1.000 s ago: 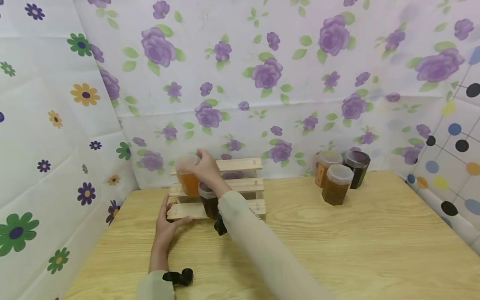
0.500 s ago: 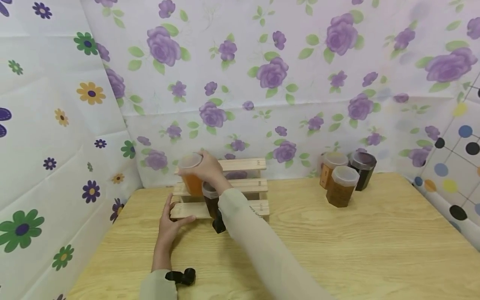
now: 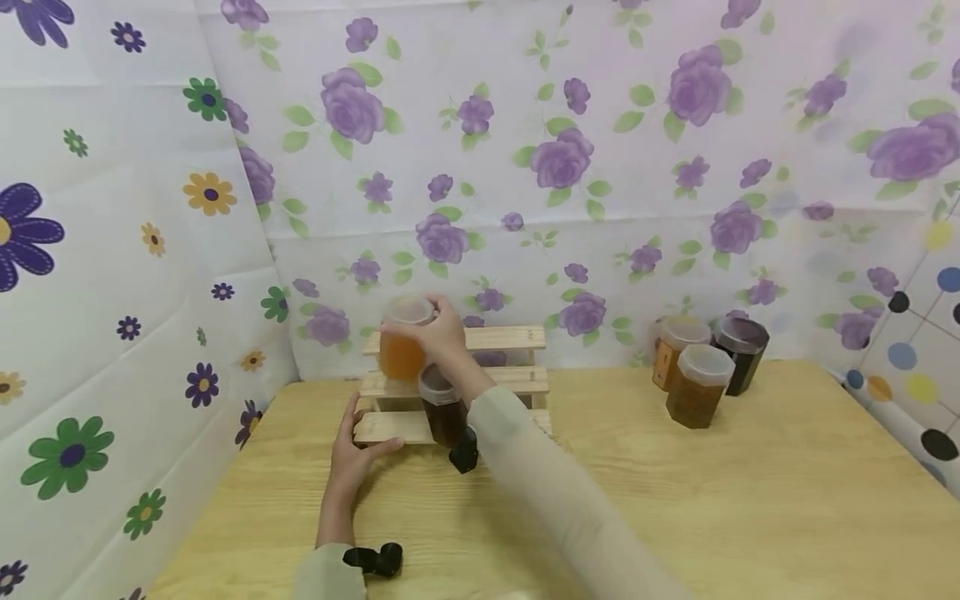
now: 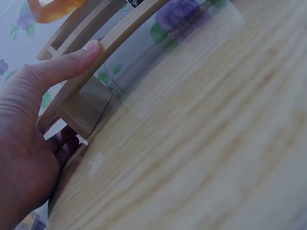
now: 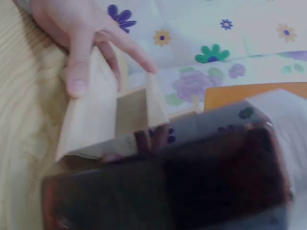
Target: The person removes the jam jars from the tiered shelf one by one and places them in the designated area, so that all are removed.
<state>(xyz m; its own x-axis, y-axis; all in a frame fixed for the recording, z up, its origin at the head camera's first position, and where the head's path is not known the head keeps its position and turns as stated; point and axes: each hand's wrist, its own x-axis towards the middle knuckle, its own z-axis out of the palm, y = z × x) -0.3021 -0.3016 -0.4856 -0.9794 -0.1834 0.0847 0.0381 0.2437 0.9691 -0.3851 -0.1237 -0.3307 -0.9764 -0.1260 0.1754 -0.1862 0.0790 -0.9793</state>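
Note:
My right hand [image 3: 446, 337] grips a clear-lidded jar of orange contents [image 3: 403, 357] near its top, over the left part of a stepped wooden rack [image 3: 506, 381]. The jar's lower part shows as an orange patch in the left wrist view. A dark-filled jar [image 3: 444, 414] stands on the rack's lowest slat, below my right wrist, and fills much of the right wrist view. My left hand [image 4: 24, 124] holds the left end of that lowest slat. Its thumb lies on the slat, while the other fingers reach round the end, partly hidden.
At the back right of the wooden table [image 3: 712, 517] three more jars stand close together: a brown one [image 3: 697, 396] in front, an orange one [image 3: 667, 358] and a dark one [image 3: 742, 350] behind. A flowered sheet [image 3: 525, 167] hangs right behind the rack.
The orange jar has risen a little from the rack in my right hand and shifted slightly right. My left hand keeps its place on the rack. The head view has turned slightly left.

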